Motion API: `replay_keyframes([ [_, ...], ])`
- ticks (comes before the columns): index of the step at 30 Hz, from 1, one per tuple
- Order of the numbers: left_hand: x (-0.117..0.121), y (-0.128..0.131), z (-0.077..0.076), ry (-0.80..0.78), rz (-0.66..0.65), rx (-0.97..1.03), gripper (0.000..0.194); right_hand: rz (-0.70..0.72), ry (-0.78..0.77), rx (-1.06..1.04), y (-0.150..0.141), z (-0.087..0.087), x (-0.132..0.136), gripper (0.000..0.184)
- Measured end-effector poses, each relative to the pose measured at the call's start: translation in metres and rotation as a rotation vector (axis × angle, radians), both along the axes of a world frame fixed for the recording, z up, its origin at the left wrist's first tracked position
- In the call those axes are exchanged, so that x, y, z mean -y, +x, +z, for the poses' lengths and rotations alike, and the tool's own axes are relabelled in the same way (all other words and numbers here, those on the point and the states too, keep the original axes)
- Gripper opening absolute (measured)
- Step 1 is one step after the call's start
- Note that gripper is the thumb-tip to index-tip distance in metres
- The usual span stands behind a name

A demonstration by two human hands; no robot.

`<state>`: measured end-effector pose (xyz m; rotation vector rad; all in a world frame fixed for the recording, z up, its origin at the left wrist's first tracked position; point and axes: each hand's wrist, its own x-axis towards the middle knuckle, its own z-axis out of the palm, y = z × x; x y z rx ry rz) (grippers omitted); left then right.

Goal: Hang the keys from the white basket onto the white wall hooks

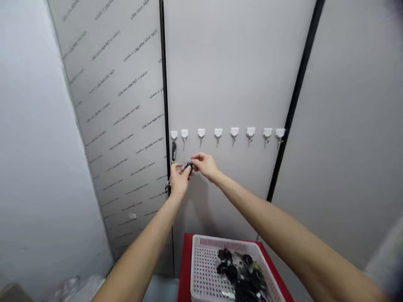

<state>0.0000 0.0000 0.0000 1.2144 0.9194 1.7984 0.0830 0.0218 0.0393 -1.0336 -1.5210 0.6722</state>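
Observation:
My left hand [180, 178] is closed on a small black keychain [188, 167], held up in front of the wall panel just below the hooks. My right hand [204, 164] pinches the keychain's upper right side, its fingertips meeting those of my left. Fine details of the keychain are too small to make out. Just left of my hands, a black strap keychain [174, 152] with light lettering hangs from the leftmost white hook [174, 135]. Metal and dark pieces [168, 186] dangle at its lower end, partly behind my left hand.
Several white hooks [218, 133] run in a row along the grey panel [239, 75]. Below, a white perforated basket [204, 239] holds a heap of black keychains [242, 277] on a red surface [187, 251]. Dark vertical strips divide the panels. Clear plastic [78, 287] lies at lower left.

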Motion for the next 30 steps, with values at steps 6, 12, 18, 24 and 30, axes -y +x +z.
replay_keyframes([
  [6,-0.032,-0.014,0.046,0.029,0.113,-0.060,0.016,-0.166,0.160,0.004,-0.019,0.049,-0.033,0.008],
  [12,-0.051,-0.022,0.045,0.024,0.299,-0.251,0.015,-0.208,0.191,0.080,-0.028,0.058,-0.041,0.012],
  [18,-0.048,-0.024,0.041,0.001,0.347,-0.391,0.020,-0.279,0.153,0.160,-0.027,0.052,-0.047,0.017],
  [24,-0.032,-0.018,0.030,-0.048,0.312,-0.584,0.028,-0.283,0.094,0.262,-0.017,0.036,-0.039,0.024],
  [30,0.013,0.002,-0.044,0.049,0.174,-0.671,0.029,-0.098,0.044,0.373,0.029,-0.036,0.009,0.022],
])
